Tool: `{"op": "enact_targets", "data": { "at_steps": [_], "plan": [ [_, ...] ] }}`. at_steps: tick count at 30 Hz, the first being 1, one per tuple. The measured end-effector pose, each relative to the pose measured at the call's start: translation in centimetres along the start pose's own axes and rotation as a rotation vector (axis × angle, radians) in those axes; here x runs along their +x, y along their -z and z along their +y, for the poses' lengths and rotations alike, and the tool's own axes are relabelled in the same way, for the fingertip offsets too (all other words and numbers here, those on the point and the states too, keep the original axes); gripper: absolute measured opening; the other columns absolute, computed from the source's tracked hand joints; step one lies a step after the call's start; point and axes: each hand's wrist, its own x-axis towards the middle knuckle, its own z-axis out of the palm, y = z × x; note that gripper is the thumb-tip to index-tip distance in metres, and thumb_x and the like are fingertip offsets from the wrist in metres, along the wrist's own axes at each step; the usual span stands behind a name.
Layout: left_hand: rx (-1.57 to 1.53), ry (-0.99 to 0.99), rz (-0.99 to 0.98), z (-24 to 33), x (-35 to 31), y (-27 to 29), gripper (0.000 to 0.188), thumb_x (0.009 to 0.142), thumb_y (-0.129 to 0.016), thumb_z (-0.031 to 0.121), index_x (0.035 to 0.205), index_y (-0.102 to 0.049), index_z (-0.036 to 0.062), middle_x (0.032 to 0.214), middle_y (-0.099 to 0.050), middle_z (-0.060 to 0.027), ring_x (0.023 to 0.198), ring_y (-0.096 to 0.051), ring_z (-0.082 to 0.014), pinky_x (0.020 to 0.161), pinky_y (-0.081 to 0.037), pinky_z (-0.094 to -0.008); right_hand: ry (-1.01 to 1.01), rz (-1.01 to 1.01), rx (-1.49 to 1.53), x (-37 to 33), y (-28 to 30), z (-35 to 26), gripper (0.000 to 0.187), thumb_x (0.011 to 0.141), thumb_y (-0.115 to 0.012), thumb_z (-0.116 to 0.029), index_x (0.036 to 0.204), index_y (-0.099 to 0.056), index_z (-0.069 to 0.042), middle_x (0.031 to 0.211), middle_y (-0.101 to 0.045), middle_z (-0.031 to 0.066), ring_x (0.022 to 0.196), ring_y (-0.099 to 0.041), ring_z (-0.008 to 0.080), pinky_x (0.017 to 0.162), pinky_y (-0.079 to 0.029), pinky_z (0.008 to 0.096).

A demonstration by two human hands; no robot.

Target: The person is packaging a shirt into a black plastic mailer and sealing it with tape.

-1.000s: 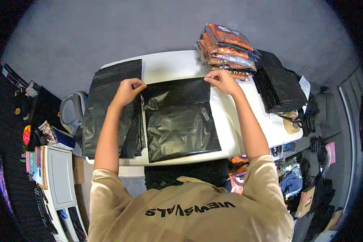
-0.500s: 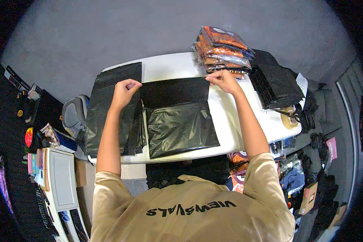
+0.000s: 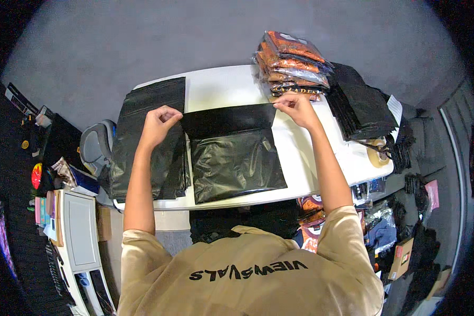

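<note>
A black plastic mailing bag [image 3: 238, 167] lies on the white table [image 3: 224, 89] right before me, its surface wrinkled and slightly bulging. Its smooth flap [image 3: 229, 120] stretches along the far side between my two hands. My left hand [image 3: 161, 126] pinches the flap's left corner, above the edge of a stack of flat black bags [image 3: 148, 139]. At the opposite corner, my right hand [image 3: 298, 109] grips the flap between thumb and fingers, just in front of a pile of clear-wrapped orange and dark garments [image 3: 295, 60]. What the bag contains is hidden.
More black bags [image 3: 361, 105] are piled at the table's right, with a roll of tape [image 3: 378, 158] by the edge. A grey chair [image 3: 96, 147] and a white cabinet [image 3: 80, 226] stand to the left. Packaged garments [image 3: 382, 234] and a cardboard box [image 3: 401, 259] lie below right.
My hands have drawn slightly apart and a little nearer to me, both keeping hold of the flap. The bag's body stays in place.
</note>
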Motion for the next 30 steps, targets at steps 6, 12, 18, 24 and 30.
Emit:
{"op": "enact_targets", "data": {
  "at_steps": [6,12,18,24,30],
  "plan": [
    [0.041,-0.002,-0.037,2.1,-2.4,0.4,0.01,0.092,-0.081,0.009,0.095,-0.08,0.0004,0.091,-0.072,-0.0041,0.081,-0.061,-0.0116,0.077,-0.05,-0.0288,-0.054,-0.027,-0.01,-2.7,0.4,-1.1,0.011,0.094,-0.082,-0.012,0.1,-0.083,-0.003,0.091,-0.069,-0.0001,0.08,-0.057,0.0086,0.074,-0.048,0.0266],
    [-0.017,-0.124,-0.121,2.9,-7.4,0.1,0.008,0.083,-0.085,0.0,0.09,-0.08,-0.0004,0.096,-0.075,-0.0101,0.093,-0.07,-0.0201,0.083,-0.055,-0.0343,-0.04,-0.037,0.058,-7.3,-0.1,-1.6,0.008,0.09,-0.084,-0.008,0.098,-0.083,-0.005,0.092,-0.071,0.0035,0.081,-0.062,0.0114,0.075,-0.051,0.0274],
    [0.17,-0.138,-0.287,2.0,-12.5,-2.1,0.01,0.078,-0.087,0.005,0.088,-0.083,0.004,0.089,-0.073,-0.0085,0.087,-0.067,-0.0232,0.076,-0.053,-0.0368,-0.098,-0.32,0.051,-12.6,-1.2,-1.2,0.011,0.087,-0.085,-0.006,0.098,-0.083,-0.007,0.091,-0.071,0.0036,0.082,-0.063,0.0122,0.075,-0.052,0.03],
    [0.066,-0.011,-0.143,1.0,-8.7,-0.6,0.008,0.09,-0.079,0.007,0.092,-0.077,-0.0011,0.089,-0.073,-0.0108,0.087,-0.07,-0.0213,0.081,-0.054,-0.035,-0.172,-0.285,0.23,-9.2,-1.1,1.0,0.01,0.093,-0.084,-0.015,0.097,-0.082,-0.006,0.085,-0.07,0.003,0.079,-0.061,0.0093,0.073,-0.05,0.0292],
    [0.201,0.055,-0.375,-1.7,1.3,-5.9,0.034,0.101,-0.07,0.032,0.106,-0.08,0.0002,0.094,-0.078,-0.0121,0.085,-0.07,-0.021,0.082,-0.056,-0.0369,-0.151,-0.217,0.062,-1.3,-5.4,5.1,0.033,0.102,-0.073,-0.038,0.098,-0.081,-0.007,0.091,-0.076,0.008,0.085,-0.068,0.0177,0.081,-0.054,0.0341]
  ]
}}
